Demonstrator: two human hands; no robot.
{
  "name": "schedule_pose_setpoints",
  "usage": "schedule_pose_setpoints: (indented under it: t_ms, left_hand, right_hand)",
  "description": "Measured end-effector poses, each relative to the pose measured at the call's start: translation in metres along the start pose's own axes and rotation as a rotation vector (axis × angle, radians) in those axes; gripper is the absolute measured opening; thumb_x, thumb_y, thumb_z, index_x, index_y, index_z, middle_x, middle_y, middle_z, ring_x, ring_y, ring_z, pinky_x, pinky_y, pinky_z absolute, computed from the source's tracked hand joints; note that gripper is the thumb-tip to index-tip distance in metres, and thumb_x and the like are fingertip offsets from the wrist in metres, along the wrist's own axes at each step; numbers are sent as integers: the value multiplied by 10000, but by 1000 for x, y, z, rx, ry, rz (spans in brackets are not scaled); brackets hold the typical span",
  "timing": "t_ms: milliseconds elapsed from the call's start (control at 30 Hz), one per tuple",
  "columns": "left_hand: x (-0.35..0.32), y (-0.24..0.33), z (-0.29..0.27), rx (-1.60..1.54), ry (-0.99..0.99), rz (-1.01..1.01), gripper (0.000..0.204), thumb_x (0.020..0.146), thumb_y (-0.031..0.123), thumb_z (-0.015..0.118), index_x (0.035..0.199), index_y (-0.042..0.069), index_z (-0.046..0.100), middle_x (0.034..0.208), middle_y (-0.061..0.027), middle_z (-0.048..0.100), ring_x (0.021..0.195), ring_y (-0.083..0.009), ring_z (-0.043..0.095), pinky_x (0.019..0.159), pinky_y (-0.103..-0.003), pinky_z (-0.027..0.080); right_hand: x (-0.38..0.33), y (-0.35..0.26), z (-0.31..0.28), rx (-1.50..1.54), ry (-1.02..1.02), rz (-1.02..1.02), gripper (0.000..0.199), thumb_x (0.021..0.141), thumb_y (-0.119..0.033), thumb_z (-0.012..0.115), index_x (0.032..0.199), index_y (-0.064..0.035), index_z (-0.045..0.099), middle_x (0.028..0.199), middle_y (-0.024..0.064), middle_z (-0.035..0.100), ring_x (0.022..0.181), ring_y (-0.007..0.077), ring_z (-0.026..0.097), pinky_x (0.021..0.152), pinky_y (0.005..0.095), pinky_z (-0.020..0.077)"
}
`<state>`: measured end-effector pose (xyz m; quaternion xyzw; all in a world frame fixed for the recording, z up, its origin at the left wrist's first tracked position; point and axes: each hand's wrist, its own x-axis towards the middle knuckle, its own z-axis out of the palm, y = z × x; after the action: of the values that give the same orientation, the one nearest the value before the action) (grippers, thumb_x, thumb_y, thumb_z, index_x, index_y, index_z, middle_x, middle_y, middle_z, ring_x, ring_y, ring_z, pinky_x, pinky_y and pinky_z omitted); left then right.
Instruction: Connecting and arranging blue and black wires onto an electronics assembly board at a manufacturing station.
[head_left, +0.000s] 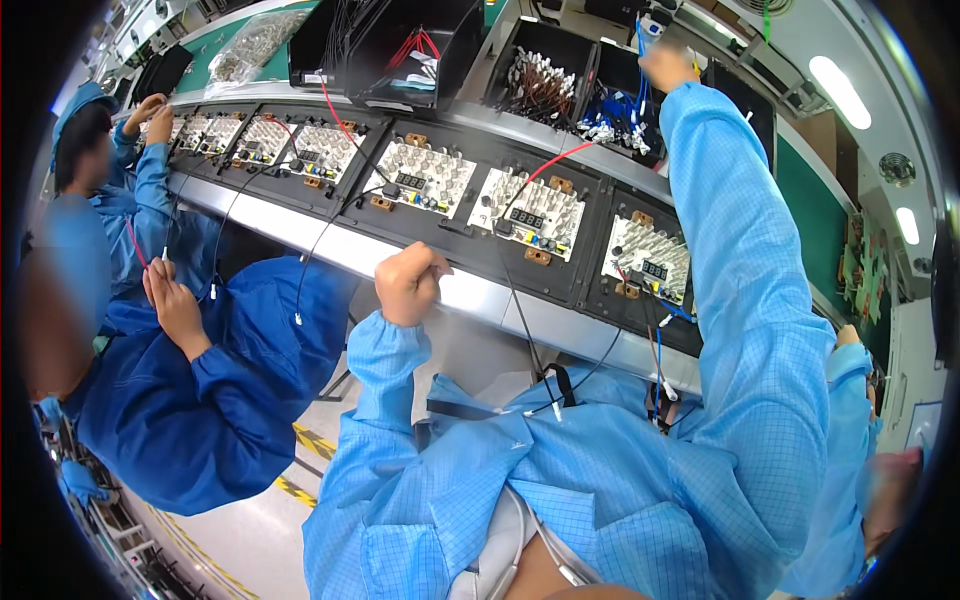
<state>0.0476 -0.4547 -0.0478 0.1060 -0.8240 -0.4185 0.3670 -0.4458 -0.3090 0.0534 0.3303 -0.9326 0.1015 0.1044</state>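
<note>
My left hand (410, 282) is a closed fist held just in front of the conveyor edge, below a white circuit board (420, 178) in a black tray; nothing shows in the fist. My right hand (665, 65) is stretched far up to a black bin of blue wires (615, 110), fingers bunched at its far rim; whether it grips a wire is blurred. Another white board with a red wire (528, 212) lies between my arms, and a third board (648, 258) sits beside my right sleeve. Black leads hang from the boards over the conveyor edge.
A black bin of brown-and-white connectors (540, 85) stands left of the blue-wire bin. A bin with red wires (415, 50) sits further left. A person in a dark blue coat (200, 380) sits at my left with clasped hands. Another person (90, 150) works at the far left boards.
</note>
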Motion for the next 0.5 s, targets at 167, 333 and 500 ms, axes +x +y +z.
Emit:
schedule_pose_setpoints:
  t_ms: [167,333,500]
  left_hand:
    - [1,-4,-4,20,12,28,186,595,-103,494,635,43,602,567,-90,522,491,-229,549,454,-304,413]
    - [5,-9,-7,73,18,114,278,549,-148,416,646,13,621,544,-71,525,435,-169,528,428,-267,405]
    - [9,-9,-8,85,20,152,259,520,-115,441,641,22,625,523,-64,508,448,-178,535,434,-283,412]
  right_hand:
    - [-11,-59,-10,-210,39,-226,328,872,-403,542,1019,-120,620,999,139,646,985,327,606,794,441,486]
    - [-7,-131,19,54,-213,-537,351,859,-400,551,939,-68,634,953,153,652,944,346,610,775,438,484]
    - [-5,-162,74,-133,-455,-257,530,831,-520,522,1017,-48,677,1024,202,653,963,359,621,840,436,481]
